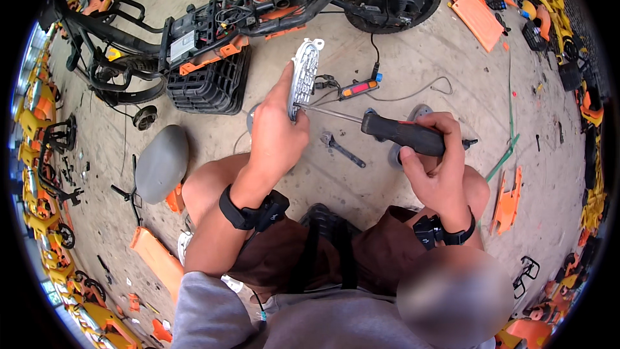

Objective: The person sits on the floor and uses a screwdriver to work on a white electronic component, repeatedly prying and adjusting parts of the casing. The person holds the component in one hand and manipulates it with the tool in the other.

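My left hand (279,126) is closed around an oblong silvery-white part (305,76) with a ribbed, gridded face and a small mounting tab at its top; it is held upright on edge. In my right hand (442,168) is a screwdriver (403,132) with a thick black handle, gripped by the fingers. Its thin metal shaft points left, and the tip meets the lower end of the silvery part; whether it sits in a screw is too small to tell. On the floor between my hands lies an adjustable wrench (343,150).
A stripped scooter frame (145,45) lies ahead, with a wheel (394,0) and a black crate (213,84). A wired red-and-orange light (360,88) is on the concrete. To the left rests a grey seat (163,163); orange panels (476,16) lie at right. Yellow parts line both sides.
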The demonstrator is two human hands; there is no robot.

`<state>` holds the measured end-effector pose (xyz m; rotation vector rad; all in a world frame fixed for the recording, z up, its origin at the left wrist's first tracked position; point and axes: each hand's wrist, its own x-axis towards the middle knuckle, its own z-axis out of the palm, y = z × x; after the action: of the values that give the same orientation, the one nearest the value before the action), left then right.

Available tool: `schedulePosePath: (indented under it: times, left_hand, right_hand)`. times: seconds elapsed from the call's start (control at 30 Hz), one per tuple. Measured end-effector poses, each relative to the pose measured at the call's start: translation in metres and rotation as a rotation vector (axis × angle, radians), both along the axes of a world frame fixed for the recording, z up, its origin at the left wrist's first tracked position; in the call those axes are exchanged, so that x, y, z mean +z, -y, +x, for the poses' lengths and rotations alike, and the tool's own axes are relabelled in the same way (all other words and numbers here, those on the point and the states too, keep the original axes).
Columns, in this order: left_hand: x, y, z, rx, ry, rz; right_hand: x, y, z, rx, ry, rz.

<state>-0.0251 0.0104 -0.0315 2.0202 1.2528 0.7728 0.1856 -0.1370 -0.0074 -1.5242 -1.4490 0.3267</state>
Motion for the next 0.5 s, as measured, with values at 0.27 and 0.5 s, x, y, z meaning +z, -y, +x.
schedulePosePath:
  times: [0.27, 0.5]
  left_hand:
    - [-0.008, -0.006, -0.001, -0.02, 0.048, 0.054]
    - [-0.003, -0.004, -0.003, -0.004, 0.013, 0.033]
  right_hand:
    - [0.002, -0.001, -0.009, -0.113, -0.244, -0.095]
    - [0.016, 0.006, -0.007, -0.176, -0.433, -0.501]
